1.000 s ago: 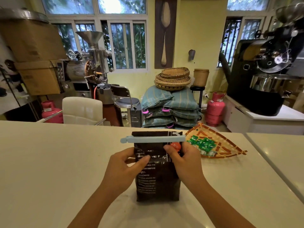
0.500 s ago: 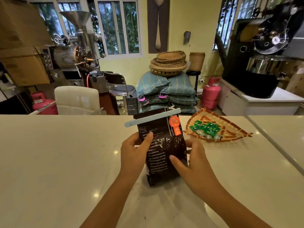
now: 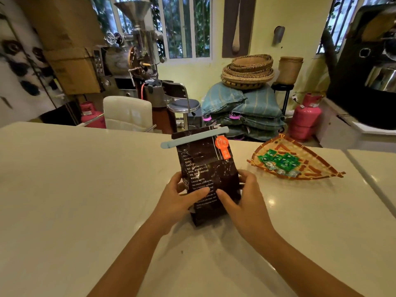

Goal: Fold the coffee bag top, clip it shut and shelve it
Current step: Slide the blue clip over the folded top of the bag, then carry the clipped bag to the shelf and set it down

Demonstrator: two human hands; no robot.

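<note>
Glossy coffee bag [image 3: 206, 168] clipped; left hand [image 3: 182, 198] and right hand [image 3: 244, 196] clasp it; loose grip risks slipping.

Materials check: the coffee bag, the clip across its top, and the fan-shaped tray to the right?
Coffee bag: looks like glossy dark foil or plastic laminate; crinkles catch the light. Clip: likely matte pale-blue plastic, a smooth moulded bar. Tray: woven bamboo or cane by the visible strips and bound rim, with orange-red patterning.
</note>
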